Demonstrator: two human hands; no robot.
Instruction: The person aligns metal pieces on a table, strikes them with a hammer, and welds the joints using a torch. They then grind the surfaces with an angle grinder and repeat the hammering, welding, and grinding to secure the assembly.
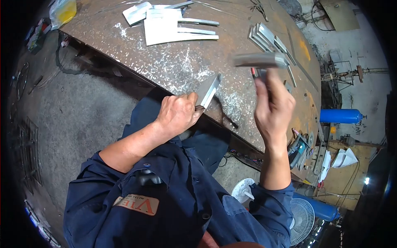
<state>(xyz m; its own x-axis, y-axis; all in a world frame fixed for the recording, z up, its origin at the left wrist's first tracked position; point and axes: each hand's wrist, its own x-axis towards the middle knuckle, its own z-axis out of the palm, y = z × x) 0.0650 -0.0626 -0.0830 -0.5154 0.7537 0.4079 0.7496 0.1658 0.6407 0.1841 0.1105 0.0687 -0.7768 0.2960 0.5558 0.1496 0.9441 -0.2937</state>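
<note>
Hammer (pixel 260 60) looks blurred in the closed right hand (pixel 275 105), so a misaimed blow could hurt the left hand (pixel 178 110), closed around the metal piece (pixel 211 91).

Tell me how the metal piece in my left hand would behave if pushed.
The metal piece is probably stiff: its edges look straight. Its smooth face may be slippery. Flat-sided, it seems likelier to slide than roll.
</note>
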